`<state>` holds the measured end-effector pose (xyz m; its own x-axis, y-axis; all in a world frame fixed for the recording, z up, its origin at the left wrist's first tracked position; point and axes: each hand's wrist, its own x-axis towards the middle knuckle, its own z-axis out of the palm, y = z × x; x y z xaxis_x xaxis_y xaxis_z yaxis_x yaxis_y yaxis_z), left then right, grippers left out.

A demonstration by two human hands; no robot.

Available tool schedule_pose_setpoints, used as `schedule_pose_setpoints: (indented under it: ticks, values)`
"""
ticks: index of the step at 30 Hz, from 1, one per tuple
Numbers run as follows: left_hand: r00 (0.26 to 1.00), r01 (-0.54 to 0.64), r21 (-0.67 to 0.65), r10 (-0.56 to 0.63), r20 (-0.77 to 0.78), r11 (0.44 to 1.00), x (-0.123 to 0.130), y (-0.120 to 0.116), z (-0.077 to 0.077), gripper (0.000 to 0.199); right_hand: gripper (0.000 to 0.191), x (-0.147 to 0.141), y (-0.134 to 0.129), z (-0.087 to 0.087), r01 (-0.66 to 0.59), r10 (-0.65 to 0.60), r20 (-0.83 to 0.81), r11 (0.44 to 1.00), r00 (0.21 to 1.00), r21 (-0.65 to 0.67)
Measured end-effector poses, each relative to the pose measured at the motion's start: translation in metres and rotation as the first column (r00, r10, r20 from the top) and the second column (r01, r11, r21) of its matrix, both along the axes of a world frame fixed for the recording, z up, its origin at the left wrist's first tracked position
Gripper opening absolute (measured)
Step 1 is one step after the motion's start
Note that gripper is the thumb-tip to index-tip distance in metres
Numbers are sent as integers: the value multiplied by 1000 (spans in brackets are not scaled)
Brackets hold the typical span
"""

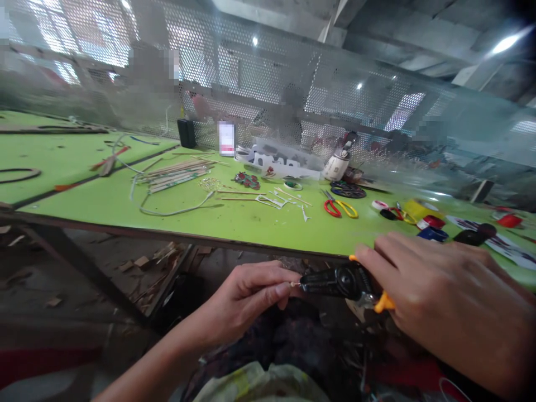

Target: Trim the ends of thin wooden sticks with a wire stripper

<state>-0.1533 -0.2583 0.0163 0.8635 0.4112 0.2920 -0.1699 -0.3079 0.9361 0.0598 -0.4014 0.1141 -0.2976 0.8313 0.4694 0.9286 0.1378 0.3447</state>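
Note:
My right hand (444,301) is wrapped round black-jawed pliers (330,281) with orange handles, held in front of the table edge. Their tip points left and meets a tiny pale bead-like piece (293,284), which the thumb and forefinger of my left hand (255,293) pinch. Too small to make out is how the jaws sit on that piece. Beyond my hands, scissors (338,206) with one red and one yellow handle lie on the green table (201,220).
Thin wooden sticks (176,176), a white cable (180,213) and white cut scraps (272,201) lie on the table. Tape rolls (422,209) are to the right. A white bottle-like container (336,164) and a lit phone (226,138) stand near the perforated screen (251,72).

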Motion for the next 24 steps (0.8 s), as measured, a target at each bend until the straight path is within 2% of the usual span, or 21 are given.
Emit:
schedule_pose_setpoints:
  ticks: [4, 8, 12, 24]
  values:
    - [1000, 17, -19, -16, 18, 1000, 2, 2, 0, 21, 21, 0, 1, -2, 59, -46, 201, 997, 978, -59]
    - [998, 38, -14, -37, 57, 999, 4, 4, -1, 21, 23, -3, 2, 2, 104, -78, 274, 991, 958, -81]
    - [999, 31, 9, -31, 44, 999, 4, 7, -3, 20, 24, -5, 5, 3, 93, -57, 284, 989, 957, -115]
    - [998, -61, 217, 65, -9, 974, 5, 12, -9, 17, 24, 6, 12, -7, 135, -73, 246, 960, 967, -246]
